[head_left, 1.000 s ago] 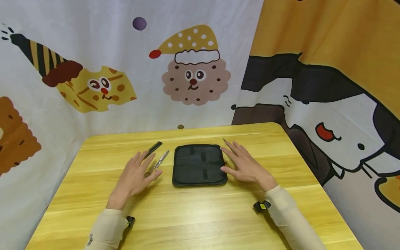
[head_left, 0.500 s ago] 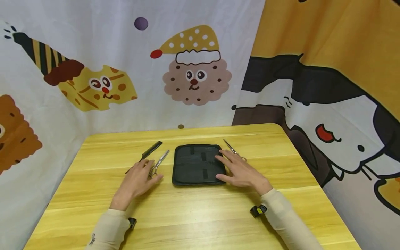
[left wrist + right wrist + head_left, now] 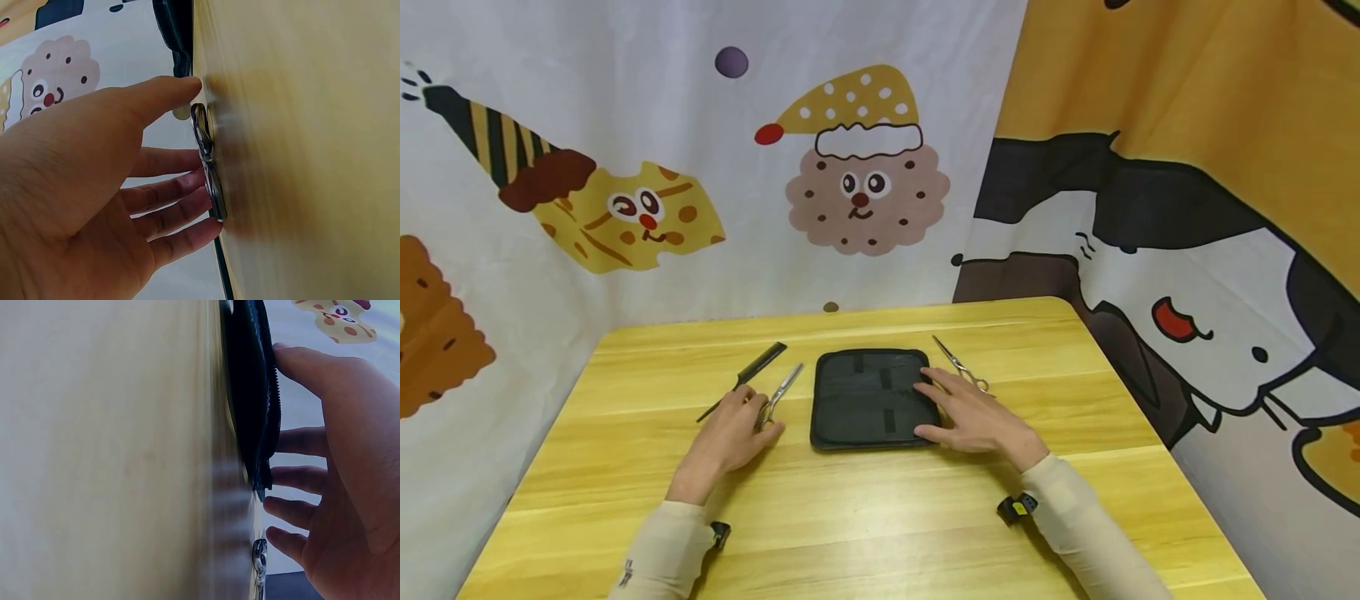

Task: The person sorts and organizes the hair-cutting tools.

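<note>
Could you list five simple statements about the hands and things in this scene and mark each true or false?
1. A flat black zippered case lies between the left silver metal scissors and the right silver metal scissors. True.
2. A slim black comb lies left of the left scissors on the yellow wood-grain table. True.
3. The person's bare right hand grips the comb. False: the right hand is at the case's right edge.
4. The person's bare left hand is nearer the left scissors than the right ones. True.
5. The white-and-orange cloth curtain behind the table is plain. False: it bears cartoon figures.
</note>
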`<state>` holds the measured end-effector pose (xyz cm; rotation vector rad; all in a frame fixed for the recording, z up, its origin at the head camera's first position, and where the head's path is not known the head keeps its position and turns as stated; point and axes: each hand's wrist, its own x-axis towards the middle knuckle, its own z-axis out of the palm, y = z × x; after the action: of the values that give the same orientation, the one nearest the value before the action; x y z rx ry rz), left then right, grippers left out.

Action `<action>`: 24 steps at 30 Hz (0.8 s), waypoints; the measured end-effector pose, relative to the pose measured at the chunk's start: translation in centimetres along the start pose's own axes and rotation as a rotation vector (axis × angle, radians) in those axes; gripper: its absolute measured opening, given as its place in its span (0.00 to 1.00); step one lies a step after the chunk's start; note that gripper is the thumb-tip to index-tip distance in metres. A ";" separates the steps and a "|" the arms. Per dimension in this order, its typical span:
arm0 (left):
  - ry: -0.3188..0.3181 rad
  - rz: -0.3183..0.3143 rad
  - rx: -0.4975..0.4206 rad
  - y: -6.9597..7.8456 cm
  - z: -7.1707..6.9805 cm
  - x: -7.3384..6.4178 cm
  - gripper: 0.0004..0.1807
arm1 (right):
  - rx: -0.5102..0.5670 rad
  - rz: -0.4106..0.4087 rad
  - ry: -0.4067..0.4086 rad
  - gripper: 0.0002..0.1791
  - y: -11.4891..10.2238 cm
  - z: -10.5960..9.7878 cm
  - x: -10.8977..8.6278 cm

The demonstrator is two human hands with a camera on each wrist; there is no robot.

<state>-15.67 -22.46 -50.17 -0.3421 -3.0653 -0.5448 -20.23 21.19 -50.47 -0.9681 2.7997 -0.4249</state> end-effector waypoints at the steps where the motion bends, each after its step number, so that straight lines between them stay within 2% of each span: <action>1: -0.001 0.000 0.001 0.1 0.0 0.0 0.20 | -0.004 -0.005 0.001 0.47 0.0 0.0 0.0; 12: -0.001 0.009 0.002 0.4 0.0 0.5 0.16 | -0.037 -0.030 -0.009 0.46 -0.1 0.1 0.2; 24: -0.044 -0.011 -0.042 0.5 -0.5 0.8 0.13 | -0.055 -0.042 0.000 0.46 -0.2 0.0 0.3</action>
<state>-16.39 -21.99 -49.50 -0.3425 -3.1032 -0.6114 -20.30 20.87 -50.47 -1.0394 2.8100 -0.3544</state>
